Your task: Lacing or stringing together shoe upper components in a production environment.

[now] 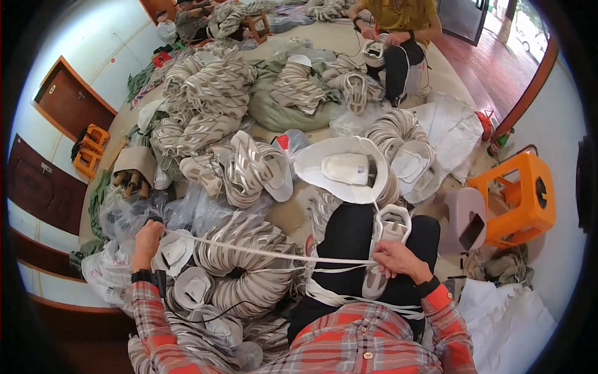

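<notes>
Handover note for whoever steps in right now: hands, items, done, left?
Left hand: out to the left, gripping one end of a white strap pulled taut.
Right hand: over the lap, pinching the strap's other end beside a white hat on the knee.
Done: stacks of hats lie by the left arm.
Left: loose hats ahead on the floor.

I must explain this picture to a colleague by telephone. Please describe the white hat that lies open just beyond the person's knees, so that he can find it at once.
Start at the orange plastic stool on the right and look left, past the stacked hats. There, just beyond the black-trousered knees, lies the white hat. Unlike the nested stacks around it, it lies alone, upside down, its wide brim spread flat.
</notes>
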Action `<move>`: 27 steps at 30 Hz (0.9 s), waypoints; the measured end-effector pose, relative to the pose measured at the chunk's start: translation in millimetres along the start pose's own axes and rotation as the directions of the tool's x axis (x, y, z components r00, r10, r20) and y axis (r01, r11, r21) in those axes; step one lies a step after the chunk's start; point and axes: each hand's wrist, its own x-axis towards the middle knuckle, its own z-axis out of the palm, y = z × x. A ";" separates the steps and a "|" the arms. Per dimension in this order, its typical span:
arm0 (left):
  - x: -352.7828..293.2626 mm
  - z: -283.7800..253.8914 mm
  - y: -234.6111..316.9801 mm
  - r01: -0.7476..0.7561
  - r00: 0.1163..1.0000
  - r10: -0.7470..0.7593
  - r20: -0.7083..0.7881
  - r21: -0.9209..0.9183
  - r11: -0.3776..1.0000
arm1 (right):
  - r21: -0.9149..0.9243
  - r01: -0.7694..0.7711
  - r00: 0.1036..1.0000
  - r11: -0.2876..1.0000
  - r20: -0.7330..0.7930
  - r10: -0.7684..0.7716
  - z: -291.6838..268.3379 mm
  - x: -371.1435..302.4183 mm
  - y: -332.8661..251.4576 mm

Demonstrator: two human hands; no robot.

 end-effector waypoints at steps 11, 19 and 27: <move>-14.4 71.8 -33.3 0.416 0.845 -0.357 -0.397 0.069 0.907 | -0.356 0.462 0.876 0.812 0.326 -0.356 41.4 -2.4 -8.7; 86.6 114.0 208.4 0.056 0.850 -0.448 0.278 -0.892 -0.449 | -0.025 0.926 0.305 0.377 0.639 -0.706 162.4 -11.6 -34.3; 15.6 107.8 391.3 0.231 0.897 0.327 0.298 -0.946 0.227 | -0.224 0.285 0.862 0.932 -0.366 -0.351 29.1 -25.3 13.9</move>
